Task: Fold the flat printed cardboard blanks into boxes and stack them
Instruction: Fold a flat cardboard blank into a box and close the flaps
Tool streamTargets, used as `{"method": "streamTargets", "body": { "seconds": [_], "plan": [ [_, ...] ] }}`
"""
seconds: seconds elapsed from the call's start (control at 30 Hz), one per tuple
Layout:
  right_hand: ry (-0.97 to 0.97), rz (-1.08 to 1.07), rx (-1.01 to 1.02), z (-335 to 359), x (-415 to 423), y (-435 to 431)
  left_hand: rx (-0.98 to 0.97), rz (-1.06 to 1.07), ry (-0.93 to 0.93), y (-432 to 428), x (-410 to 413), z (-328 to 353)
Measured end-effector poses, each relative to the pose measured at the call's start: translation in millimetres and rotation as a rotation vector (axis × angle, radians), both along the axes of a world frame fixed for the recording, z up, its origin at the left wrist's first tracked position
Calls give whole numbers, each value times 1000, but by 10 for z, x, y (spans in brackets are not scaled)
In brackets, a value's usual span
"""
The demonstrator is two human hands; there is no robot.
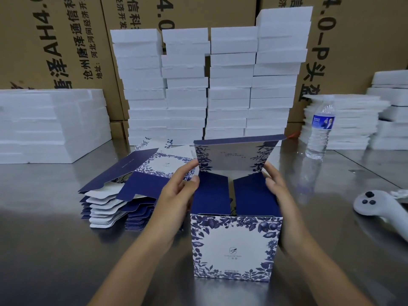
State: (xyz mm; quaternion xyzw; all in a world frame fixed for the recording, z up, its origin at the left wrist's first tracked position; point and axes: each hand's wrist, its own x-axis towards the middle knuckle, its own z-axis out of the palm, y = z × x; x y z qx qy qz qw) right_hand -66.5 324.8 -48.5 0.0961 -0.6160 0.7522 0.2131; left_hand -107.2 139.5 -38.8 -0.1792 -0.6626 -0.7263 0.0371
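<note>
A blue-and-white floral printed box stands upright on the steel table in front of me. Its two dark blue side flaps are folded inward over the opening, and its lid flap stands up at the back. My left hand lies against the box's left side, thumb and fingertips at the left flap's hinge. My right hand lies against the right side, fingers at the right flap's hinge. A pile of flat printed blanks lies to the left of the box.
Tall stacks of white foam slabs rise behind the box, with more foam at left and right. A water bottle stands at right. A white controller lies at the right edge. Brown cartons form the back wall.
</note>
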Motion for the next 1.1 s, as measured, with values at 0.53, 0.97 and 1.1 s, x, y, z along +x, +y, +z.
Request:
{"method": "streamTargets", "body": {
  "seconds": [0.53, 0.97, 1.1],
  "plan": [
    [21, -109, 1, 52, 60, -78, 95, -9, 56, 47, 37, -29],
    [-123, -78, 55, 105, 3, 158, -139, -127, 39, 1, 73, 105],
    [-47, -27, 136, 168, 50, 115, -138, -240, -42, -75, 132, 157]
  ]
}}
